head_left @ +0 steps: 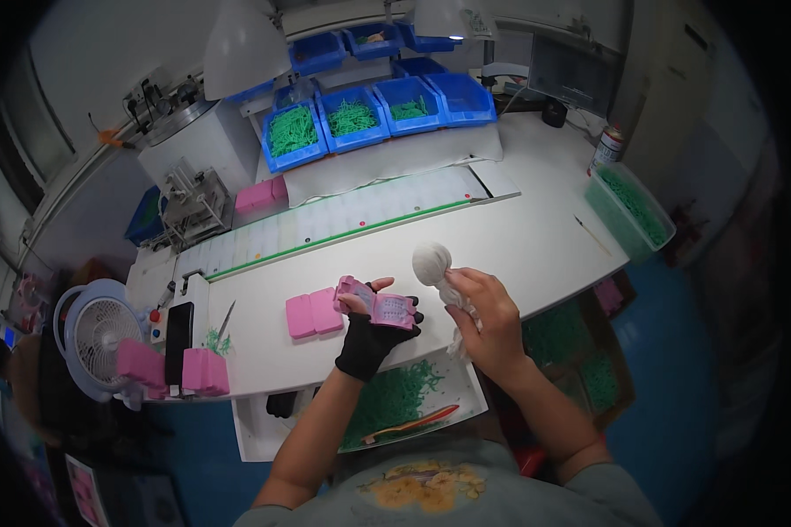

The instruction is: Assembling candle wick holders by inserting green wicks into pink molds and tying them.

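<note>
Left grip (367,341), black-gloved with some bare finger showing, grasping the pink mould (394,311) from beneath; mould spread in two halves, pale hollowed faces showing. Right grip (492,318), bare, pinching the neck of a white cloth bundle (431,263). Bundle's rounded head is right of the mould and a little beyond it, not touching; cloth tail hangs below the fingers.

Head view, the only one. Mould held up over the near side of a white tabletop (536,233). Just left of the mould, two pink blocks (301,317) side by side; contact with them, cannot tell. Farther left of it, a pointed tool (227,321) by green scraps (217,341). On the wearer's side of the mould, a pulled-out drawer (468,393) with green pieces inside. Well beyond the mould, blue bins (462,101), some with green pieces. Far to its right, a translucent tub (620,230) of similar pieces.

Judgement: step in hand looks like treating the mould's inner faces, dabbing or dusting perhaps. Next move would call for the halves kept spread and steady, and a light touch over the hollows. Risk: halves folding together. Bundle's contents, cannot tell.
</note>
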A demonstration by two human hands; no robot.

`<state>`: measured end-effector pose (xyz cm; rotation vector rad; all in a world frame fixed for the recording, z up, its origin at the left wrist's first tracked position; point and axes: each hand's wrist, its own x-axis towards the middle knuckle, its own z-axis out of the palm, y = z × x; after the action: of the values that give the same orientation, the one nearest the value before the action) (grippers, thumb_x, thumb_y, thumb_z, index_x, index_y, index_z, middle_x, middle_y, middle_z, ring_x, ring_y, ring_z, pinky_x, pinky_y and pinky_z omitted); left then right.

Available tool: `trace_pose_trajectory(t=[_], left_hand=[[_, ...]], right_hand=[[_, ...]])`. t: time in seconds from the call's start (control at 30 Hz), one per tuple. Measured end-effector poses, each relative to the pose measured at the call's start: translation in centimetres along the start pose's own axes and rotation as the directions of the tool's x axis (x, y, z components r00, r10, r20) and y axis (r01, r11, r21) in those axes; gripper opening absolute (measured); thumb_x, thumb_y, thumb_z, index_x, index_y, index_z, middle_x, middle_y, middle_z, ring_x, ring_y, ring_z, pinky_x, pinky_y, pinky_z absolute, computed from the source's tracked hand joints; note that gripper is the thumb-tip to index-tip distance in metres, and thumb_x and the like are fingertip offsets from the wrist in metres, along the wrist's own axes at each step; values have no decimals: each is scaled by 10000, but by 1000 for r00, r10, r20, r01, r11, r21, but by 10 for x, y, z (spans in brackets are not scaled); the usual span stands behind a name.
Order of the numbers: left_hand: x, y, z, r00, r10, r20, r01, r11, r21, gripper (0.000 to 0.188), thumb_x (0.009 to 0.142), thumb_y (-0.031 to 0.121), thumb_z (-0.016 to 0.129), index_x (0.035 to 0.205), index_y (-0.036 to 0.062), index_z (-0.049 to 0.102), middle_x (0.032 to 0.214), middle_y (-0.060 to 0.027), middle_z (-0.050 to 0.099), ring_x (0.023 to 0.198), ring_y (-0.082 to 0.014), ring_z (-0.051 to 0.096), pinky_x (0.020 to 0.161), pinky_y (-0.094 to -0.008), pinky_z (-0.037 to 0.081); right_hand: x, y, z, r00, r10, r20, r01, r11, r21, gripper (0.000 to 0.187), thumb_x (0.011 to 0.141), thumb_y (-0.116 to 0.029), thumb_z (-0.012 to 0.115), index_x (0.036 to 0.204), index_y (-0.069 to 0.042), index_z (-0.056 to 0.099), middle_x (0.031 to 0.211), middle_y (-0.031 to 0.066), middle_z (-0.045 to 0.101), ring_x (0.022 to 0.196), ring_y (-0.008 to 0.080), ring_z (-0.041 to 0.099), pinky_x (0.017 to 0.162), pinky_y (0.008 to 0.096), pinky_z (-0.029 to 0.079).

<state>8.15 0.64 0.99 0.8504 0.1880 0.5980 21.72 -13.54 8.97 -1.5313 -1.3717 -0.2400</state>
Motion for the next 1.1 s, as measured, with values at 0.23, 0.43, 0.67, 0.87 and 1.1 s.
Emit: trace_pose_trajectory(t=[0.23, 0.43, 0.67, 0.87, 1.1], left_hand=[[-2, 0, 13, 996, -87, -30, 81, 980, -184, 1034, 750, 892, 336, 1316, 29, 406, 1199, -120, 528, 1094, -238, 552, 939, -421, 477], [-13, 4, 8, 994, -106, 12, 106, 994, -27, 1079, 675, 909, 425, 1344, 63, 386, 1253, -232, 516, 1104, -351, 563, 913, -498, 479], [-30, 7, -1, 994, -3, -110, -2, 999, -44, 648, 791, 424, 756, 1257, 113, 431, 1198, -236, 558, 1057, -365, 609, 874, -506, 536], [-36, 4, 7, 977, 125, -170, -94, 979, 182, 436, 853, 134, 726, 1170, 73, 433, 1160, -153, 567, 1142, -331, 588, 1005, -468, 489], [-52, -4, 18, 914, 225, -338, -237, 972, 8, 358, 899, 110, 681, 1139, 81, 417, 1177, -159, 572, 1091, -243, 567, 936, -350, 465]], right_hand=[[6, -15, 17, 980, 43, -195, -11, 987, 159, 447, 760, 75, 685, 1178, -72, 632, 1129, 135, 591, 1005, 298, 607, 803, 350, 534], [9, 3, 7, 969, -45, 242, 50, 999, -15, 368, 760, 10, 673, 1116, -84, 670, 1048, 100, 636, 952, 285, 592, 812, 382, 505], [13, 70, -32, 885, 327, 333, -175, 894, -413, 308, 762, -16, 704, 1067, -44, 675, 1076, 118, 635, 990, 306, 589, 837, 399, 495], [-21, 31, 3, 937, 300, 180, -327, 933, 147, 209, 895, -146, 661, 1037, 3, 621, 977, 138, 661, 851, 245, 655, 691, 349, 535], [-35, -18, 62, 809, 402, 430, -561, 747, 357, 310, 954, -272, 617, 1018, 30, 585, 856, 130, 683, 730, 205, 666, 663, 320, 517]])
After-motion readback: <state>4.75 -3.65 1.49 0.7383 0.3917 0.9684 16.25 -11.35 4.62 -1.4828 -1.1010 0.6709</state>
